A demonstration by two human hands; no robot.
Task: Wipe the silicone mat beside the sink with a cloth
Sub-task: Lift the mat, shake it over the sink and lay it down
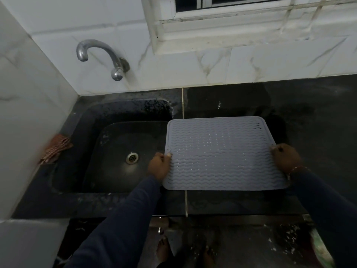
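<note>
A grey silicone mat [220, 153] with a wavy ribbed surface lies on the black counter just right of the sink, its left edge reaching over the sink's rim. My left hand [159, 166] grips the mat's left edge, thumb on top. My right hand [286, 157] holds the mat's right edge. A red-and-white checked cloth [56, 148] lies crumpled on the counter at the sink's far left, against the wall, away from both hands.
The black sink [119, 151] has a metal drain [132, 158], and a chrome tap [102, 57] juts from the tiled wall above it. Black counter [309, 113] stretches right of the mat. A window sill sits above. Bare feet show on the floor below.
</note>
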